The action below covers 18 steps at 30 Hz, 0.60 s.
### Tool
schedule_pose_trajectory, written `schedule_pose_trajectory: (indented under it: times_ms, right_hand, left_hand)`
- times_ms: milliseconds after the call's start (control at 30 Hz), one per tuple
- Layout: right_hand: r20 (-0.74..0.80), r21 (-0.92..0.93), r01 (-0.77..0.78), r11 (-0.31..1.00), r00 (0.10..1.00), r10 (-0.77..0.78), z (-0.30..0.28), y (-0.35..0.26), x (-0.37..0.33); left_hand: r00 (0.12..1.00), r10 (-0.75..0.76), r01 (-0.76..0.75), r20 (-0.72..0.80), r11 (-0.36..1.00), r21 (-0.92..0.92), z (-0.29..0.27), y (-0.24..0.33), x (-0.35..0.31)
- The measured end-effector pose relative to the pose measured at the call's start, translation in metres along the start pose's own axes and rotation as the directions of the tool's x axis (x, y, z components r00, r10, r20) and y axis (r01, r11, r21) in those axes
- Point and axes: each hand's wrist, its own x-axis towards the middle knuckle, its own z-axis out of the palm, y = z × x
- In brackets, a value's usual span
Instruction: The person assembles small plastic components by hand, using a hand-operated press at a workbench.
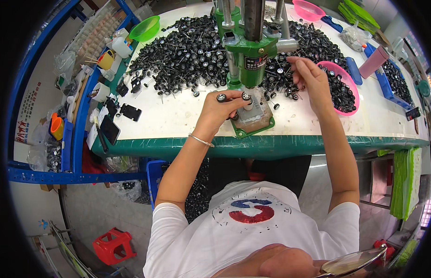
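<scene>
My left hand (216,109) is closed on small black toy wheels with silver hubs at the base of a green hand press (253,69). One wheel (221,97) shows at the back of its fingers. Another wheel (246,96) is at the fingertips, over the short pale post on the press's base plate (253,121) and beneath the ram. My right hand (313,81) is raised right of the press, its fingers loosely bent and apart, with nothing visible in them. It is below the press's metal lever (286,45) and apart from it.
Heaps of black wheels on axles (187,55) cover the table behind the press. A pink basin (352,88) of wheels stands at right, beside a blue tray (396,85). A green basin (145,28) sits far left. A phone-like black slab (110,129) lies near the left edge.
</scene>
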Motion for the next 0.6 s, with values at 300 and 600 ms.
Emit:
schedule_pose_trajectory:
  times_ms: [300, 600]
  right_hand:
    - [0.135, 0.379, 0.289, 0.879, 0.922, -0.362, 0.021, -0.06, 0.081]
    - [0.068, 0.468, 0.153, 0.87, 0.976, -0.208, 0.07, -0.127, 0.127]
  left_hand:
    - [1.0, 0.002, -0.003, -0.023, 1.0, -0.031, 0.01, 0.006, 0.013]
    - [0.999, 0.024, -0.021, -0.036, 0.997, 0.07, 0.013, 0.017, 0.011]
